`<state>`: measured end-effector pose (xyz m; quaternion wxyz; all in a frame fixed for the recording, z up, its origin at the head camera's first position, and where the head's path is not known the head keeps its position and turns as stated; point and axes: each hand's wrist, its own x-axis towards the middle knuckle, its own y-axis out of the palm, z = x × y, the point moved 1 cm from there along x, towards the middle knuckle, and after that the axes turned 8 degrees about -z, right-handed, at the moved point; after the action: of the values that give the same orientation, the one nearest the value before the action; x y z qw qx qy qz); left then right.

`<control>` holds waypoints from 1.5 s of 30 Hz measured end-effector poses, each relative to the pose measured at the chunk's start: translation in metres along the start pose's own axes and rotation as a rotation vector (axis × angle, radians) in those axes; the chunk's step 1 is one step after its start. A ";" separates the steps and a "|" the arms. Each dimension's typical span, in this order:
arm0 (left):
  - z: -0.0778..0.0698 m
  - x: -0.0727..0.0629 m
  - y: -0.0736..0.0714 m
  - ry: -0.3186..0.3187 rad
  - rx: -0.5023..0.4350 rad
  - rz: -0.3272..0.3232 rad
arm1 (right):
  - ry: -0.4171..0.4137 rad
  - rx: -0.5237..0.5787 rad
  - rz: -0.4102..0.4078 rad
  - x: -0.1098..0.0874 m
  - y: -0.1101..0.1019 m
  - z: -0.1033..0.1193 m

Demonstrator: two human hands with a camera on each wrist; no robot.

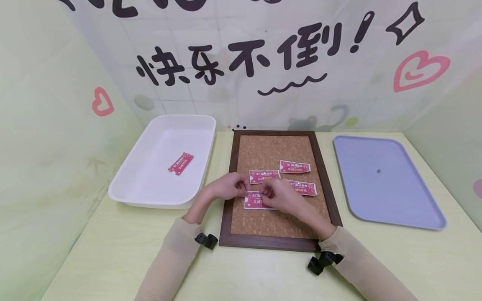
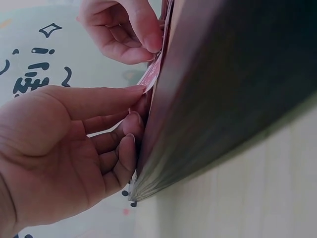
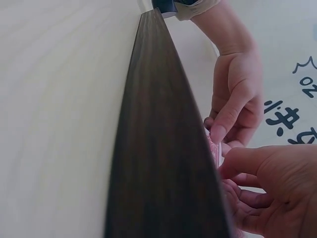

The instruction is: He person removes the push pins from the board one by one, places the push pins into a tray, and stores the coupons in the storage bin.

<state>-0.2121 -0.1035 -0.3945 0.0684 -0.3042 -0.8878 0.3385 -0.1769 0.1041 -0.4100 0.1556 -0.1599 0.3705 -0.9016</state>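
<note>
A red-and-white paper coupon (image 1: 253, 202) lies on the framed cork board (image 1: 276, 228), low on its left half. My left hand (image 1: 230, 186) pinches the coupon's left end between thumb and finger, seen close in the left wrist view. My right hand (image 1: 283, 195) has its thumb and fingertips together over the coupon's upper middle. They pinch a small thing there, mostly hidden by the fingertips. Above the hands are a coupon (image 1: 259, 177) on the left and another coupon (image 1: 295, 167) on the right. A third coupon (image 1: 306, 188) is partly behind my right hand. These bear small pale dots.
A white tray (image 1: 128, 184) stands left of the board with one loose coupon (image 1: 181, 163) inside. To the right lies a flat blue-grey tray (image 1: 395, 192) with a small dark spot. The board's dark wooden frame (image 3: 158, 134) rises above the table. A printed wall closes off the back.
</note>
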 end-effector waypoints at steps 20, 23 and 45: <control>-0.001 -0.005 -0.005 -0.007 -0.009 -0.045 | 0.029 0.083 -0.041 -0.001 -0.015 -0.008; -0.001 -0.006 -0.008 -0.001 -0.007 -0.052 | 0.001 0.072 -0.086 -0.002 -0.021 -0.010; -0.005 -0.027 -0.043 -0.018 -0.026 -0.202 | -0.008 0.034 -0.304 -0.006 -0.077 -0.019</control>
<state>-0.2101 -0.1416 -0.3610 0.0901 -0.2112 -0.9188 0.3210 -0.1920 0.1703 -0.3684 0.0217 -0.2151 0.3261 -0.9203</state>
